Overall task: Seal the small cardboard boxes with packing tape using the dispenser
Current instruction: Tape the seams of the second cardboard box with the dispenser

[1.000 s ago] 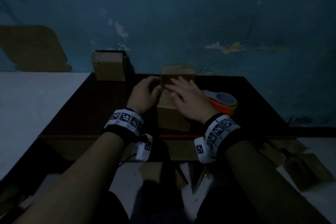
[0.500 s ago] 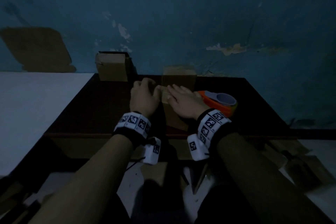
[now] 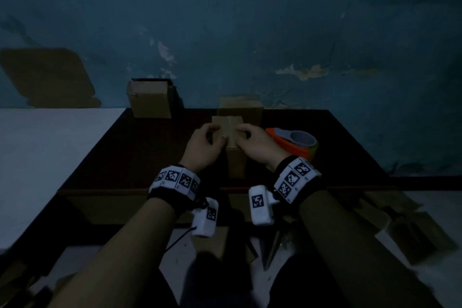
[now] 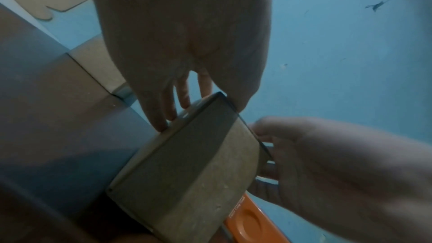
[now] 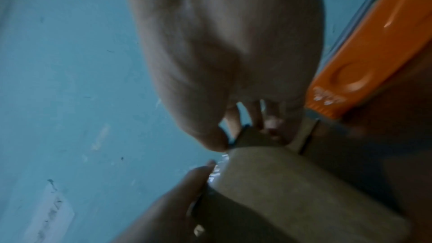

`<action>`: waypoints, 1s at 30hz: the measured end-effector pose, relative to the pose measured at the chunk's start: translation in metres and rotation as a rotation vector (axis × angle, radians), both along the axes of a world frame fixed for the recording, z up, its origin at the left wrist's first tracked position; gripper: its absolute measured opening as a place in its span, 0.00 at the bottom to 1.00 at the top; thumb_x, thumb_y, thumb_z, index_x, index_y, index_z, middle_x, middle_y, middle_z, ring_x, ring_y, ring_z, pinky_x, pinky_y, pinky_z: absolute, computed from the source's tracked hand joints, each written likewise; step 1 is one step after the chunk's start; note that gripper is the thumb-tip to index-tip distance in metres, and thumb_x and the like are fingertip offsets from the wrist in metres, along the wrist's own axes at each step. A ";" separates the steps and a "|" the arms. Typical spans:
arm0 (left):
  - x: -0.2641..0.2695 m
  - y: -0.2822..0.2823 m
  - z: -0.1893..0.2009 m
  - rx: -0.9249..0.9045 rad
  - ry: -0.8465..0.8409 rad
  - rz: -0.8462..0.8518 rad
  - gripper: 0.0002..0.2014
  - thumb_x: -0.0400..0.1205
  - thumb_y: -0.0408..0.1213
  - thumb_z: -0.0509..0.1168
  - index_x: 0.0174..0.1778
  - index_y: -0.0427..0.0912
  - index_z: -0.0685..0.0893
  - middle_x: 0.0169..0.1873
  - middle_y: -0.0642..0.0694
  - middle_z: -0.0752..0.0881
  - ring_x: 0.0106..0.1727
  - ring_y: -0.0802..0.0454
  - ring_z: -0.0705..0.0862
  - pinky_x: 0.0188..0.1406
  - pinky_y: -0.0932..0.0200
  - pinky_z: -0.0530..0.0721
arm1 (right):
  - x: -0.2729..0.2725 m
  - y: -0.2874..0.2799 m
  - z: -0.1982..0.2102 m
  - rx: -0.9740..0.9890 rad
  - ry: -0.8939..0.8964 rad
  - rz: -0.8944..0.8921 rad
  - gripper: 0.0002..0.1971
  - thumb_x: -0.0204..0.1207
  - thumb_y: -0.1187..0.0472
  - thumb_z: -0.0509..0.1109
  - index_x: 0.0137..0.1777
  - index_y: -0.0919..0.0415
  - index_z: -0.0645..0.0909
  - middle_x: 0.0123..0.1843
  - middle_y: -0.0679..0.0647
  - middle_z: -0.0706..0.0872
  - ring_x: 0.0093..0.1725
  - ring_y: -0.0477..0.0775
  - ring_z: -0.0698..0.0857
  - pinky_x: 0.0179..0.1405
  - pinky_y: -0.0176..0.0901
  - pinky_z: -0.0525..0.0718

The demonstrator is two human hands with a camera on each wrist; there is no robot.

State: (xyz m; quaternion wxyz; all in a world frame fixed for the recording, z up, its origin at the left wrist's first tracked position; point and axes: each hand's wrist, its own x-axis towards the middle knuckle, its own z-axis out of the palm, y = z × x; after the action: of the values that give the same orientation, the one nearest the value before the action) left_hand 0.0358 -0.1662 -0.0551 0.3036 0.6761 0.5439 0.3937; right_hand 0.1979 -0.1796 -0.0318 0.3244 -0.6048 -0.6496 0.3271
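Note:
A small brown cardboard box [image 3: 235, 162] stands at the middle of the dark table [image 3: 140, 157], its folded top flaps [image 3: 227, 123] facing up. My left hand [image 3: 208, 142] grips its upper left side with curled fingers, and my right hand [image 3: 251, 142] grips the upper right side the same way. The left wrist view shows the left fingers [image 4: 161, 115] on the box [image 4: 187, 163] edge. In the right wrist view the right fingertips [image 5: 268, 123] press on the box [image 5: 292, 191]. The orange tape dispenser [image 3: 287, 146] lies just right of the box, untouched.
A second box [image 3: 241, 107] stands right behind the held one, and a third [image 3: 150, 101] at the table's back left against the blue wall. Flattened cardboard [image 3: 420, 235] lies on the floor to the right. A white surface [image 3: 50, 157] adjoins the table's left side.
Both hands went from lying flat over the box top to curling round its upper sides. The box now shows a narrower face toward me. The dispenser stayed put.

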 end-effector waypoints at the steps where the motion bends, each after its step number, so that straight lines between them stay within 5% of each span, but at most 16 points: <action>1: 0.000 0.002 -0.002 -0.006 -0.022 -0.011 0.22 0.83 0.47 0.65 0.72 0.47 0.75 0.70 0.45 0.77 0.66 0.51 0.77 0.59 0.58 0.75 | 0.001 0.001 -0.003 0.015 -0.004 0.003 0.23 0.83 0.56 0.63 0.78 0.54 0.70 0.78 0.56 0.71 0.72 0.54 0.75 0.60 0.39 0.78; 5: -0.001 0.003 -0.003 -0.057 -0.084 -0.021 0.22 0.84 0.49 0.64 0.74 0.49 0.74 0.73 0.47 0.75 0.69 0.52 0.75 0.66 0.53 0.77 | 0.013 0.004 -0.009 0.107 -0.019 -0.042 0.21 0.85 0.52 0.59 0.76 0.56 0.72 0.75 0.57 0.75 0.72 0.55 0.75 0.63 0.41 0.75; 9: -0.008 -0.001 -0.004 -0.078 -0.125 -0.045 0.24 0.84 0.52 0.62 0.77 0.51 0.72 0.74 0.46 0.74 0.73 0.49 0.74 0.70 0.48 0.77 | 0.054 0.007 -0.015 0.349 -0.627 -0.431 0.17 0.82 0.51 0.59 0.65 0.58 0.75 0.64 0.62 0.80 0.64 0.65 0.75 0.60 0.55 0.73; 14: -0.013 -0.005 -0.002 -0.052 -0.052 -0.096 0.26 0.85 0.52 0.61 0.79 0.50 0.70 0.76 0.47 0.72 0.73 0.50 0.74 0.60 0.58 0.73 | 0.081 0.008 -0.034 0.141 -0.972 -0.415 0.30 0.74 0.38 0.67 0.70 0.54 0.70 0.67 0.62 0.77 0.68 0.64 0.74 0.65 0.59 0.70; 21: -0.014 -0.006 -0.002 -0.022 -0.031 -0.113 0.25 0.86 0.52 0.58 0.79 0.51 0.70 0.77 0.46 0.69 0.77 0.50 0.68 0.72 0.55 0.68 | 0.094 0.009 -0.042 0.171 -1.019 -0.453 0.28 0.73 0.43 0.71 0.69 0.55 0.72 0.65 0.60 0.80 0.67 0.61 0.75 0.68 0.56 0.70; 28: -0.015 -0.008 0.009 0.008 -0.054 -0.084 0.21 0.86 0.49 0.58 0.75 0.50 0.74 0.74 0.45 0.72 0.73 0.49 0.72 0.73 0.50 0.72 | 0.107 0.007 -0.043 0.142 -0.831 -0.380 0.24 0.82 0.45 0.62 0.75 0.54 0.73 0.70 0.54 0.81 0.71 0.55 0.77 0.82 0.57 0.49; 30: -0.016 -0.007 0.011 0.038 -0.052 -0.080 0.20 0.86 0.49 0.59 0.74 0.50 0.75 0.73 0.45 0.73 0.72 0.50 0.72 0.72 0.51 0.73 | 0.107 0.005 -0.033 0.136 -0.771 -0.370 0.24 0.82 0.43 0.59 0.74 0.53 0.75 0.66 0.55 0.85 0.68 0.56 0.80 0.82 0.56 0.51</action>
State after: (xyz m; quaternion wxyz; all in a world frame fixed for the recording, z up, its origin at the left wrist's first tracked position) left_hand 0.0197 -0.1735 -0.0436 0.3200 0.6924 0.5009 0.4090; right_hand 0.3047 -0.1745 -0.0651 0.1503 -0.7662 -0.6240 -0.0303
